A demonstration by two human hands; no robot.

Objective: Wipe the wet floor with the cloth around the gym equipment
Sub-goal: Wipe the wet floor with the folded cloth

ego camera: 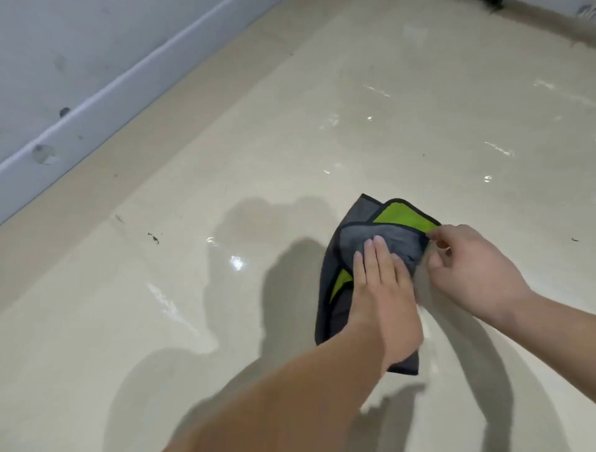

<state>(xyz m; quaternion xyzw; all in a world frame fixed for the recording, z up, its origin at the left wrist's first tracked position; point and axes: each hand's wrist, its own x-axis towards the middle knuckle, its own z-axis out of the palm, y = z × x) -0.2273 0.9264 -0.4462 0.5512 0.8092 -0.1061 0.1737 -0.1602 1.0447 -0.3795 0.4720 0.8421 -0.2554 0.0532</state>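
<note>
A grey cloth [361,226] with a lime-green underside and dark trim lies crumpled on the glossy beige floor [290,129], right of centre. My left hand [383,293] rests flat on top of it, fingers together and straight, pressing it down. My right hand [471,267] pinches the cloth's right edge between thumb and fingers, lifting a fold. Wet patches and streaks [180,309] shine on the floor to the left of the cloth and beyond it.
A pale grey wall with a skirting board [106,87] runs diagonally along the left. Dark specks of dirt [154,238] lie on the floor to the left. Something dark [493,3] shows at the top right edge.
</note>
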